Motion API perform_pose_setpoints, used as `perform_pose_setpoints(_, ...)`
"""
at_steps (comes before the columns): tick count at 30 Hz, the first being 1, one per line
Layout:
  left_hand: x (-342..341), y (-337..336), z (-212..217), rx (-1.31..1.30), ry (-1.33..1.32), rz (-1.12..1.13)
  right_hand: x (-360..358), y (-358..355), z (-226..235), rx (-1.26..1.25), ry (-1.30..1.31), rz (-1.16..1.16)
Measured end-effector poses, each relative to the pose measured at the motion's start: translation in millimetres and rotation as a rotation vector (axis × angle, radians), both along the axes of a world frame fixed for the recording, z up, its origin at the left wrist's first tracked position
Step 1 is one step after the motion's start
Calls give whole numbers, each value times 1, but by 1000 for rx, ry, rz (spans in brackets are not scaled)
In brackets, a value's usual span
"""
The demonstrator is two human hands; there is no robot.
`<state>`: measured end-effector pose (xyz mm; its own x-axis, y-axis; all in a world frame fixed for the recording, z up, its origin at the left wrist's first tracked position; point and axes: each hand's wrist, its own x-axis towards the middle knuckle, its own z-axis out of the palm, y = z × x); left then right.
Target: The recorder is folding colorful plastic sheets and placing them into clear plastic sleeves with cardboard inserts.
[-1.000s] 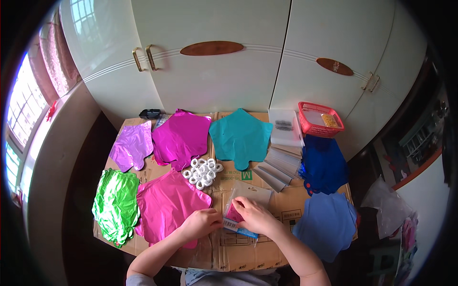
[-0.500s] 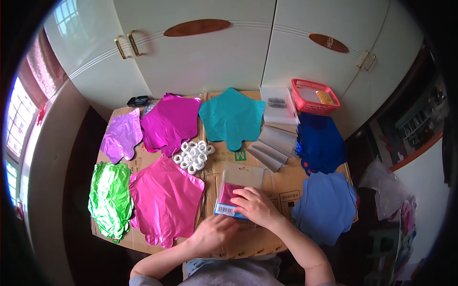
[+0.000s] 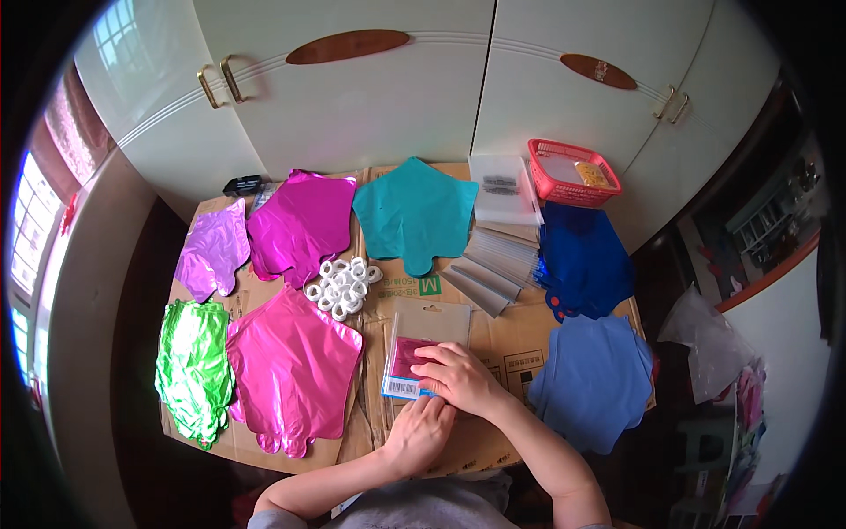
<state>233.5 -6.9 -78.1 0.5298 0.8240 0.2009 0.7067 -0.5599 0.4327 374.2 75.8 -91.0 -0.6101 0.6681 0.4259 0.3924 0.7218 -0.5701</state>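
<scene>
A clear plastic packet with folded magenta foil inside and a blue-edged barcode strip lies near the front of the cardboard. My right hand rests over its right side, fingers spread across the foil. Against the packet's lower edge, my left hand is closed with its fingertips pinched there, just below the right hand. The pinched part itself is hidden. To the left lies a pink foil balloon stack, flat. Behind it sits a heap of white ribbon rolls.
Flat foil balloons lie around: green, lilac, purple, teal, dark blue and light blue. Fanned clear sleeves lie at the centre right, near a red basket. White cabinets stand behind.
My left hand has moved right, up to the packet's lower edge beside the right hand. The right hand stays on the packet. The whole view has shifted slightly.
</scene>
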Motion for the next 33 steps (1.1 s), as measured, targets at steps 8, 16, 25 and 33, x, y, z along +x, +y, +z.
perform_pose_setpoints(8,4,-3,0,63,-2,58,1,0,0,-25,-2,3)
perform_pose_setpoints(16,7,-1,-3,87,6,12,2,-1,-3,-4,-22,6)
perform_pose_setpoints(25,0,0,3,133,-90,41,3,-1,-1,-19,-16,16)
perform_pose_setpoints(33,4,-3,-1,63,-120,6,3,-2,0,-12,-21,17)
